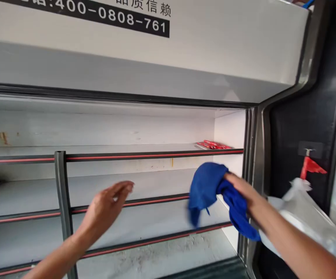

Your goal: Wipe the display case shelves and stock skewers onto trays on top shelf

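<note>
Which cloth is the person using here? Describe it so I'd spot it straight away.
Start at the open display cooler with its white shelves edged in black and red strips. Go to its right end, beside the grey door frame, where the person's right hand is raised at the middle shelf. The blue cloth is bunched in that hand's grip, the only vivid blue thing among white and grey surfaces.

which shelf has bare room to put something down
The middle shelf is bare between the grey post and the blue cloth in the right hand. The top shelf is bare left of the red packs. The left hand hovers open.
</note>
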A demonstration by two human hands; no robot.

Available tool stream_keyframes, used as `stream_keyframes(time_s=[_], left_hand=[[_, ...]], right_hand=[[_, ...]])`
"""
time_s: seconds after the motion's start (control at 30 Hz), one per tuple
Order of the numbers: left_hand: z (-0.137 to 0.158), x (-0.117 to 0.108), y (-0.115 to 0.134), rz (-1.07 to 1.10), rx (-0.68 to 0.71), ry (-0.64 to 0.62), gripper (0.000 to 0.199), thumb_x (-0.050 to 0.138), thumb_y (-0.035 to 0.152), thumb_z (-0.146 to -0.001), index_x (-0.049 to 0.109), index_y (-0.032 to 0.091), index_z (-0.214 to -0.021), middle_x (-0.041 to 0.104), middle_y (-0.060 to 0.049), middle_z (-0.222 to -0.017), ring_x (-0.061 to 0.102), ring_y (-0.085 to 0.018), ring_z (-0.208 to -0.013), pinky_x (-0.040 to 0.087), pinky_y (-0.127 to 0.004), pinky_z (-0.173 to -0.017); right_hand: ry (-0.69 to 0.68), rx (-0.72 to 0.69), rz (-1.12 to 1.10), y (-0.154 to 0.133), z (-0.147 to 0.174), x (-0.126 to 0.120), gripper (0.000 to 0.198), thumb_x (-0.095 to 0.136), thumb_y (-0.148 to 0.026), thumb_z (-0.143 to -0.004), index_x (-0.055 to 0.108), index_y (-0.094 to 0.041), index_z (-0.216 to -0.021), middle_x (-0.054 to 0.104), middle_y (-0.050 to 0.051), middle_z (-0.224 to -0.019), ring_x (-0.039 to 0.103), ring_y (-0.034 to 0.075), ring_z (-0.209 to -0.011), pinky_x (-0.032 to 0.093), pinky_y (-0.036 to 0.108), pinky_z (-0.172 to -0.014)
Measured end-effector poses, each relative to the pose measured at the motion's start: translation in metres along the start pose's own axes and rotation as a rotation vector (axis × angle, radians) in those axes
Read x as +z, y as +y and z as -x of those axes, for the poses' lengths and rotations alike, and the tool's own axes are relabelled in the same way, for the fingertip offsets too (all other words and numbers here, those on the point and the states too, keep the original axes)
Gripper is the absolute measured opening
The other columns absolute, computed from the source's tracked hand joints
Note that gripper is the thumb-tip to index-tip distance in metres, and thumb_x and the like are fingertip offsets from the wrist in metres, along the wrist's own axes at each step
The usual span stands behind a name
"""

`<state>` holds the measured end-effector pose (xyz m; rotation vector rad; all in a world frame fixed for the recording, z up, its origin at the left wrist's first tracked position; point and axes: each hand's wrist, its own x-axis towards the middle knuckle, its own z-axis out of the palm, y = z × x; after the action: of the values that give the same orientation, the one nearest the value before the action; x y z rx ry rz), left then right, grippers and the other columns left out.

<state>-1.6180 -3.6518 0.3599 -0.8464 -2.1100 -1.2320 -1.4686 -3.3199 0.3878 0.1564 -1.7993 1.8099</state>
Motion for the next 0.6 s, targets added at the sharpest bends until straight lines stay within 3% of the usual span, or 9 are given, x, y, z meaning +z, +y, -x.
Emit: stream_keyframes(time_s=[0.07, 0.13, 0.23, 0.33, 0.4, 0.5, 0.6], left_hand=[[-0.038, -0.025, -0.024, -0.352, 0.157, 0.246, 0.050, 0.041, 0.053, -0.086, 0.062, 0.019, -0.117, 0.066, -0.011, -0.116, 0.061, -0.030, -0.107, 0.048, -0.045, -0.093], [-0.072, -0.049, -0.051, -0.612, 0.258, 0.408, 0.056, 0.033, 0.048, -0.090, 0.053, 0.013, -0.129, 0.056, -0.016, -0.131, 0.049, -0.032, -0.123, 0.039, -0.048, -0.103], [-0.104, -0.078, -0.095, -0.819, 0.231, 0.525, 0.058, 0.027, 0.045, -0.093, 0.045, 0.008, -0.135, 0.047, -0.021, -0.138, 0.040, -0.034, -0.131, 0.036, -0.051, -0.105], [-0.117, -0.098, -0.138, -0.898, 0.218, 0.545, 0.058, 0.028, 0.044, -0.094, 0.044, 0.006, -0.135, 0.049, -0.023, -0.136, 0.038, -0.035, -0.132, 0.037, -0.052, -0.104], [-0.120, -0.108, -0.162, -0.916, 0.300, 0.541, 0.055, 0.030, 0.042, -0.094, 0.046, 0.006, -0.133, 0.051, -0.022, -0.134, 0.037, -0.033, -0.134, 0.034, -0.051, -0.107], [-0.123, -0.125, -0.186, -0.904, 0.440, 0.536, 0.052, 0.037, 0.041, -0.093, 0.047, 0.009, -0.133, 0.046, -0.020, -0.140, 0.034, -0.032, -0.136, 0.031, -0.050, -0.109], [-0.131, -0.144, -0.200, -0.861, 0.529, 0.504, 0.056, 0.043, 0.039, -0.092, 0.037, 0.009, -0.140, 0.042, -0.020, -0.143, 0.034, -0.031, -0.136, 0.031, -0.048, -0.110]], right_hand=[[0.101, -0.084, -0.007, -0.037, -0.055, -0.006, 0.024, 0.069, -0.036, -0.068, 0.065, -0.019, -0.085, 0.068, 0.003, -0.072, 0.066, 0.020, -0.073, 0.054, 0.029, -0.067], [0.198, -0.238, 0.004, -0.068, -0.109, -0.002, 0.028, 0.067, -0.027, -0.065, 0.064, -0.019, -0.093, 0.068, 0.001, -0.075, 0.065, 0.018, -0.074, 0.054, 0.029, -0.067], [0.286, -0.343, 0.268, -0.092, -0.180, 0.005, 0.044, 0.069, -0.022, -0.062, 0.063, -0.020, -0.105, 0.069, 0.001, -0.086, 0.065, 0.020, -0.082, 0.053, 0.032, -0.074], [0.175, -0.047, 0.747, -0.077, -0.229, 0.008, 0.047, 0.074, -0.039, -0.065, 0.067, -0.016, -0.106, 0.066, 0.013, -0.110, 0.059, 0.031, -0.108, 0.046, 0.043, -0.093], [0.036, 0.124, 0.965, -0.052, -0.251, 0.009, 0.060, 0.068, -0.056, -0.070, 0.065, -0.016, -0.115, 0.052, 0.016, -0.134, 0.043, 0.035, -0.128, 0.034, 0.049, -0.106], [-0.080, 0.240, 1.129, -0.012, -0.273, 0.015, 0.082, 0.062, -0.068, -0.070, 0.047, -0.025, -0.138, 0.025, 0.009, -0.154, 0.019, 0.034, -0.142, 0.019, 0.052, -0.114], [-0.074, 0.398, 1.228, 0.013, -0.288, 0.028, 0.093, 0.063, -0.072, -0.066, 0.036, -0.030, -0.145, 0.010, 0.005, -0.157, 0.007, 0.034, -0.144, 0.010, 0.054, -0.115]])
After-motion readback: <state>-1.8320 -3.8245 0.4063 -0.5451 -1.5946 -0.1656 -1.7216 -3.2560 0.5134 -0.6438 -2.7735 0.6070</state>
